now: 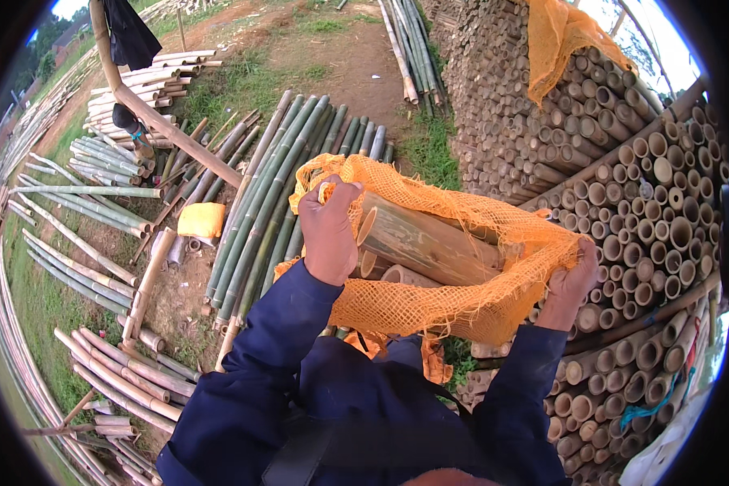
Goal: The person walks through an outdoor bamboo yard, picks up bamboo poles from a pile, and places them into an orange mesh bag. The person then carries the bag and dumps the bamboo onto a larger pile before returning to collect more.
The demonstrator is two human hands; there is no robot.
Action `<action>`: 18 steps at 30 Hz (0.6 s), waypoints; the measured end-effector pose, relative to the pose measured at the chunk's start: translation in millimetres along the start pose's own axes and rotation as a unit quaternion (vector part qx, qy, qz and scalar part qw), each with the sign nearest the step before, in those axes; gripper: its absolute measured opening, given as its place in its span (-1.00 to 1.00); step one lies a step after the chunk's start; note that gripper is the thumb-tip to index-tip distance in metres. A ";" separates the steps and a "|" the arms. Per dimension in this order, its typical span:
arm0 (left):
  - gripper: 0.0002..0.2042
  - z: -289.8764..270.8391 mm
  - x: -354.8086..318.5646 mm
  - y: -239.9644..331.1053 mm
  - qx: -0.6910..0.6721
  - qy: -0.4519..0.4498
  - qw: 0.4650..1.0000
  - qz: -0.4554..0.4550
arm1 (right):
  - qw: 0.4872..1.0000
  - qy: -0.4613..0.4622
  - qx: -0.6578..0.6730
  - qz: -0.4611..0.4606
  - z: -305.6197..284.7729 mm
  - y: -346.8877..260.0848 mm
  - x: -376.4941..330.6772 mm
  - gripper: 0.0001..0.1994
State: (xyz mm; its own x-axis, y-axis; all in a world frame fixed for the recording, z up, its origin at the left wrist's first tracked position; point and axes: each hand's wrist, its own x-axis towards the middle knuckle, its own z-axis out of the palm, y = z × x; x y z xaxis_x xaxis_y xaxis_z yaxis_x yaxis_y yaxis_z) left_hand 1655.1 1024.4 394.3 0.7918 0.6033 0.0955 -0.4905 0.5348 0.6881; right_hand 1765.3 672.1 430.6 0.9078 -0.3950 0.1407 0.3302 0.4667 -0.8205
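Note:
An orange mesh sack [429, 304] hangs in front of me, filled with short cut bamboo pieces [425, 243]. My left hand [329, 231] grips the sack's open mouth at its left end. At the right end, my right hand [571, 285] clutches the netting. The sack lies sideways between both hands, level with a tall stack of cut bamboo [648, 219] on my right. Dark blue sleeves cover both forearms.
Long green bamboo poles [275, 194] lie on the ground below, with more poles [89, 202] scattered at the left. A second orange net [563, 40] drapes over the stack top. A yellow container [201, 219] sits on the dirt. A leaning pole [150, 113] crosses the upper left.

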 end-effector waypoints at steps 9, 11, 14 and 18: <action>-0.92 49.7 131.3 -145.3 0.068 0.260 0.962 -0.039 | 0.979 -0.040 -0.074 0.188 -5.9 133.0 183.3 -0.91; -0.93 63.3 168.4 -161.4 0.057 0.243 0.968 -0.009 | 0.976 -0.040 -0.076 0.199 19.4 149.4 221.3 -0.91; -0.94 80.9 217.6 -172.8 0.046 0.250 0.967 0.011 | 0.974 -0.090 -0.088 0.187 58.4 156.6 279.3 -0.91; -0.89 107.3 284.9 -181.3 0.019 0.229 0.970 0.081 | 0.975 -0.130 -0.068 0.167 118.4 178.1 350.4 -0.90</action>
State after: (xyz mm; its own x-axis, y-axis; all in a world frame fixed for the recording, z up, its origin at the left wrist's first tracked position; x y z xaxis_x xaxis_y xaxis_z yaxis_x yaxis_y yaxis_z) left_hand 2008.7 1035.9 373.9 0.4572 0.8814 -0.1192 -0.5734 0.3945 0.7180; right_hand 2172.8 710.5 399.3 0.9995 -0.0168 -0.0269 -0.0174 0.4182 -0.9082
